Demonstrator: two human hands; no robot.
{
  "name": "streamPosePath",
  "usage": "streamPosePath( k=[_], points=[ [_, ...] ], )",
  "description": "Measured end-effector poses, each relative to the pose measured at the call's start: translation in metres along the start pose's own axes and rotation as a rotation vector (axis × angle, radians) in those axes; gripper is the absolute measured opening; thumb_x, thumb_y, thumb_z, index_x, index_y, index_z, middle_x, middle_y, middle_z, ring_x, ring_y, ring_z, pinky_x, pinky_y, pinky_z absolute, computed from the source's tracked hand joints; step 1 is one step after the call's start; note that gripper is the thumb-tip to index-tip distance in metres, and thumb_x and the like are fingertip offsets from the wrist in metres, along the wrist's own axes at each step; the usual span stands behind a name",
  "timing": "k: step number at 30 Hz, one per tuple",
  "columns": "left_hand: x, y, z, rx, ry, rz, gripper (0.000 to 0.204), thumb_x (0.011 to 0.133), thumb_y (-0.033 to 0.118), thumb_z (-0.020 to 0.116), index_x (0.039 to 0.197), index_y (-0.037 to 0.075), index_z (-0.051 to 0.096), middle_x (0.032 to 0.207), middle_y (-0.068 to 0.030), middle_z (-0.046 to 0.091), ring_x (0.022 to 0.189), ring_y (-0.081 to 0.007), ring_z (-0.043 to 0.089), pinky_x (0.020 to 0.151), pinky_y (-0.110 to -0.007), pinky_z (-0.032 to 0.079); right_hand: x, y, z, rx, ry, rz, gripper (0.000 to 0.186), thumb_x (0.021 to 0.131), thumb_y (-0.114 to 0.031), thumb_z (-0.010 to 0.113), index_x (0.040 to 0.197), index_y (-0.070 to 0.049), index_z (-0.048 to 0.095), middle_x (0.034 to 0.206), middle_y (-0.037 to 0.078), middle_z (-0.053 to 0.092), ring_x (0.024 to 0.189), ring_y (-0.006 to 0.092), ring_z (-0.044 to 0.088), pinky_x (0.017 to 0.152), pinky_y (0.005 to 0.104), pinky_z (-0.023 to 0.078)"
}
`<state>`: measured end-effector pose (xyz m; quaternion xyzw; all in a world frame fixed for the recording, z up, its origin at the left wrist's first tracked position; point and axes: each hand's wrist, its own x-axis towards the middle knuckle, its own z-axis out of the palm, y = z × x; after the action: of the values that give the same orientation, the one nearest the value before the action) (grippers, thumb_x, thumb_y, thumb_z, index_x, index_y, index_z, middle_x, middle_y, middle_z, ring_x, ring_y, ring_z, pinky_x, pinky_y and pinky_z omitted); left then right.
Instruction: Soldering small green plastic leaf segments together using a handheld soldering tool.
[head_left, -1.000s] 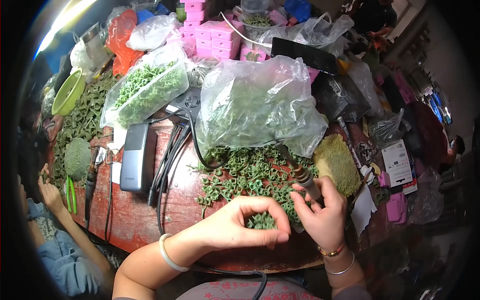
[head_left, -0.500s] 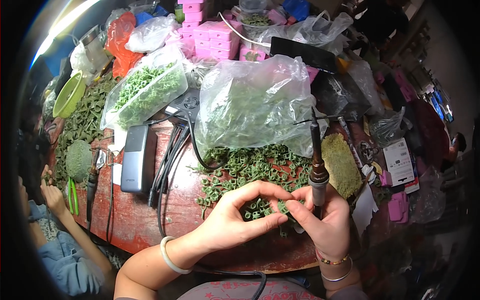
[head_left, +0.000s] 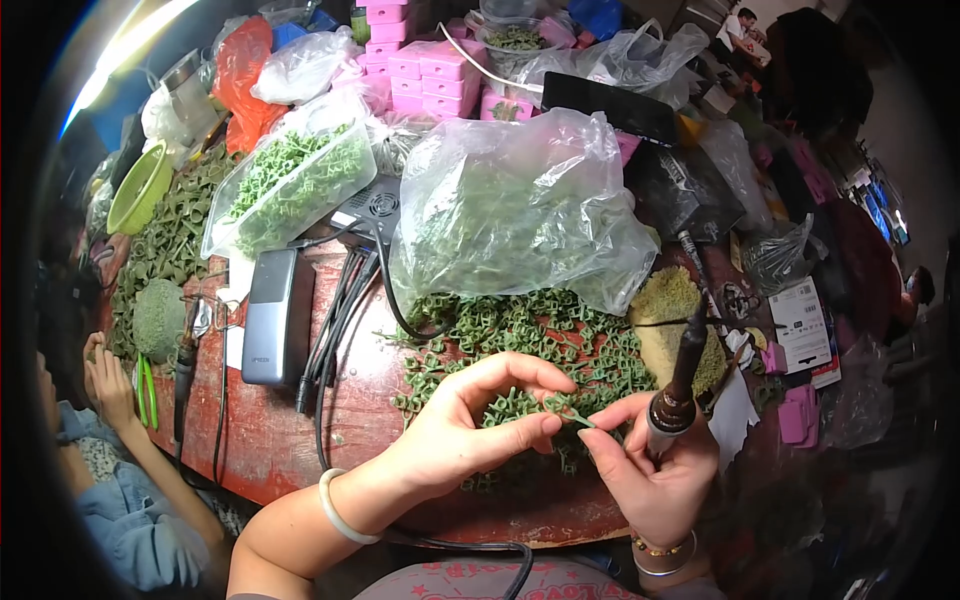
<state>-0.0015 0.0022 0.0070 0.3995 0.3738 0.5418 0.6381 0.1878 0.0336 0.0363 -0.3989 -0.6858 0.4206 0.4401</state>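
My left hand (head_left: 470, 430) is curled, its thumb and fingertips closing on a small green looped piece (head_left: 556, 403). In my right hand (head_left: 655, 465) a soldering iron (head_left: 676, 395) with a brown metal barrel is held between the fingers, pointing up and away from me. The right thumb and forefinger also pinch a thin green end of that same piece. Directly beyond both hands, a loose heap of similar green pieces (head_left: 530, 335) covers the red table. Part of the heap is hidden behind the left fingers.
A clear plastic bag (head_left: 510, 205) of green pieces lies behind the heap, beside a filled clear tub (head_left: 295, 185). A grey power bank (head_left: 275, 318) and black cables stand left. A yellowish rough pad (head_left: 685, 330) lies right. Another person's hand (head_left: 108, 385) is at far left.
My right hand has moved right and slightly away from the left, tilting the iron rightward. A thin green end now shows between the two hands.
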Motion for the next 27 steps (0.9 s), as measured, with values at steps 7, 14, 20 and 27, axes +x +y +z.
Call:
streamPosePath(
  k=[7,14,20,27],
  points=[
    [0.002,-0.002,0.003,-0.032,-0.003,-0.016,0.03,0.083,-0.003,0.068,0.111,0.0,0.06,0.111,-0.0071,0.056,0.091,-0.0125,0.06,0.076,-0.026,0.054,0.001,-0.003,0.003,0.006,-0.012,-0.009,0.023,0.075,0.002,0.078,0.09,-0.003,0.062,0.068,-0.004,0.061,0.052,-0.0037,0.039,0.047,0.0147,0.029],
    [0.0,-0.004,0.002,0.059,0.102,0.081,0.022,0.084,-0.002,0.068,0.104,0.0,0.062,0.103,-0.0063,0.059,0.091,-0.0118,0.059,0.074,-0.026,0.054,-0.004,-0.003,-0.018,-0.073,0.024,0.044,0.028,0.074,0.003,0.078,0.094,-0.004,0.061,0.088,-0.001,0.064,0.061,-0.0029,0.047,0.049,0.0148,0.034],
    [-0.001,-0.001,0.004,0.066,0.081,0.081,0.021,0.089,0.004,0.064,0.109,0.001,0.063,0.108,-0.0039,0.062,0.093,-0.0082,0.059,0.074,-0.022,0.052,-0.015,0.032,-0.086,-0.706,0.34,-0.075,0.013,0.09,-0.008,0.066,0.095,0.002,0.059,0.078,0.007,0.06,0.065,0.0163,0.055,0.058,0.0298,0.043],
    [0.0,-0.008,0.0,0.182,0.104,0.17,0.022,0.086,0.003,0.064,0.108,0.001,0.065,0.107,-0.0062,0.066,0.101,-0.0129,0.06,0.092,-0.028,0.046,-0.021,0.039,-0.091,-1.078,0.325,-0.112,0.017,0.088,-0.013,0.068,0.089,0.0,0.059,0.075,0.013,0.059,0.064,0.0291,0.057,0.058,0.0367,0.044]
  ],
)
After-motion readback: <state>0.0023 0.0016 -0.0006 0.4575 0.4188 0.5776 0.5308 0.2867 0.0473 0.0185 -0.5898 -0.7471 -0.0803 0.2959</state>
